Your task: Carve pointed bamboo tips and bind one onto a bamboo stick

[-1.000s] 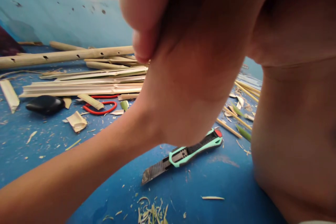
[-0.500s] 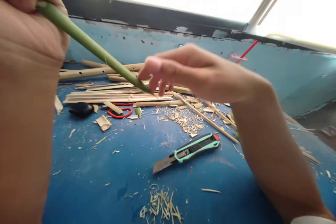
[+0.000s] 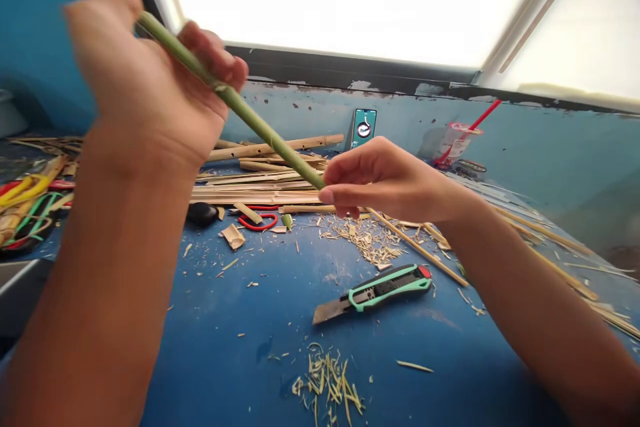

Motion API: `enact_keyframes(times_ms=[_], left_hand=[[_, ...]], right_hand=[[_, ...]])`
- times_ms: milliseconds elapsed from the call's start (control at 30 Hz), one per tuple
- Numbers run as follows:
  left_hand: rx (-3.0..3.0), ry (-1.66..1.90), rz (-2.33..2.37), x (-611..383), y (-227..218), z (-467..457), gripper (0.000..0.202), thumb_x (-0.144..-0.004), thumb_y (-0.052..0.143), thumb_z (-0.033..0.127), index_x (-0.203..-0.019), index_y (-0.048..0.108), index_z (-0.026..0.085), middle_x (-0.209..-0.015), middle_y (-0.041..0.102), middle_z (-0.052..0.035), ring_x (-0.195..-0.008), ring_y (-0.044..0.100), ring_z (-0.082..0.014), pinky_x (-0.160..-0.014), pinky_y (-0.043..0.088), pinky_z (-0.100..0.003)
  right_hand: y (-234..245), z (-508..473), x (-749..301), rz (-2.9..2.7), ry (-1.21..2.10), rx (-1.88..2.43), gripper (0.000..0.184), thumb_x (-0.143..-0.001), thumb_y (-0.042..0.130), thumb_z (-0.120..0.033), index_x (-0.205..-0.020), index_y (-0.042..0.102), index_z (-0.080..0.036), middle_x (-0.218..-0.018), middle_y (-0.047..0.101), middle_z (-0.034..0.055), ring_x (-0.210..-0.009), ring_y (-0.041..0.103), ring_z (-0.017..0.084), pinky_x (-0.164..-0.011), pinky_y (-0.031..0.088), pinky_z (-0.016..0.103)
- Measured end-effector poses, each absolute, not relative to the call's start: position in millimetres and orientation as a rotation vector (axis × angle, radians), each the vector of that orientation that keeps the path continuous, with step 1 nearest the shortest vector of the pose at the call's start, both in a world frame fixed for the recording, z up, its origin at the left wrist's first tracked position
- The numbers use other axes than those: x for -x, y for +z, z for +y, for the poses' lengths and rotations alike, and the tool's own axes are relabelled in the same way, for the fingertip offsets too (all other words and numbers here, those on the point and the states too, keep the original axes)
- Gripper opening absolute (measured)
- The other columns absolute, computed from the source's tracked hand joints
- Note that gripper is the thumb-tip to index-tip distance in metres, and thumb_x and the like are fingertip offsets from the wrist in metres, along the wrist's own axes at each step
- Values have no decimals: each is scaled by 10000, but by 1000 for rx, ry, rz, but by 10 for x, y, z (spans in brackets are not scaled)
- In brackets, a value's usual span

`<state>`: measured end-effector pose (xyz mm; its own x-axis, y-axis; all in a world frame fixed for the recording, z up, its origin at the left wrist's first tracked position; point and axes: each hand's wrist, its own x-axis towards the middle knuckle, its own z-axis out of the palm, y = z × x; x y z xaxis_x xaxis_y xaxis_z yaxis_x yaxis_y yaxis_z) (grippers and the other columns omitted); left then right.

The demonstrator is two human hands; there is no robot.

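My left hand (image 3: 145, 87) is raised at the upper left with its fingers wrapped round the upper end of a green bamboo stick (image 3: 250, 117). The stick slants down to the right. My right hand (image 3: 385, 177) is closed on its lower tip, pinching it between thumb and fingers, above the blue table (image 3: 225, 360). Below my right hand lies a teal and black utility knife (image 3: 375, 290) with its blade extended toward the left.
Split pale bamboo strips (image 3: 250, 190) are stacked at the back, with red-handled scissors (image 3: 257, 220) and a black object (image 3: 203, 213) beside them. Shavings (image 3: 327, 387) litter the surface. A phone (image 3: 363, 127) and a cup with a red straw (image 3: 455, 140) stand against the wall. Coloured tools (image 3: 25, 213) lie far left.
Both hands have moved away from the camera and to the right. My right hand, open half a second ago near the stick's tip, has closed on it. The view has tilted up.
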<state>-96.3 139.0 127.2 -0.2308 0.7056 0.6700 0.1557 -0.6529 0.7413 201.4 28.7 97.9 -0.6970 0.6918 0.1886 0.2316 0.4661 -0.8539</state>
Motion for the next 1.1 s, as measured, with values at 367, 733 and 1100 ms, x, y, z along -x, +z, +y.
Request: enact_keyframes(times_ms=[367, 733, 1100], left_hand=[[-2604, 2243, 1948, 156, 779, 928, 681, -1133, 394, 468, -1748, 194, 255, -1851, 211, -24, -1724, -32, -228, -1346, 119, -532], [-3329, 885, 1335, 2, 907, 781, 356, -1114, 421, 300, -1084, 743, 150, -869, 776, -81, -740, 710, -228, -588, 341, -363], [-3063, 924, 1875, 889, 986, 656, 392, -1089, 439, 442, -1011, 748, 213, -765, 705, -18, -655, 436, -163, -627, 267, -352]], right_hand=[[994, 927, -1944, -1973, 786, 1057, 272, -905, 804, -421, -804, 728, -180, -712, 716, 25, -590, 616, 108, -546, 439, 295], [1142, 611, -2278, -2143, 631, 1008, 384, -950, 743, -522, -722, 732, -213, -669, 663, 6, -628, 559, 120, -606, 436, 315], [1013, 251, -2442, -2543, 181, 1222, 331, -1050, 551, -507, -957, 743, -254, -695, 691, -6, -592, 554, 139, -584, 385, 316]])
